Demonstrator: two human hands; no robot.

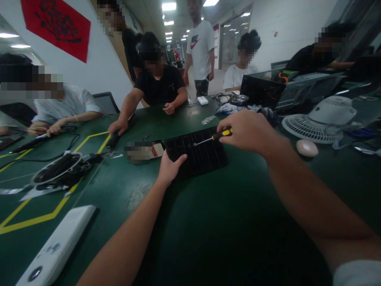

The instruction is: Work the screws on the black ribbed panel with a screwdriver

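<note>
A black plastic panel with raised ribs [205, 159] lies on the green table, slightly tilted to the view. My left hand [171, 167] grips its left edge, thumb on top and the other fingers mostly hidden. In my right hand [247, 131] is a screwdriver [216, 135] with a yellow and black handle, held by closed fingers. The metal shaft points left, and its tip is over the upper middle of the panel, by a small round spot. Whether the tip touches that spot I cannot tell.
A partly blurred box [141, 154] sits left of the panel. Farther left are a fan part with wires [58, 169] and a white device [56, 248]. On the right stand a white fan [324, 119] and a pale mouse [307, 147]. Several people work around the table.
</note>
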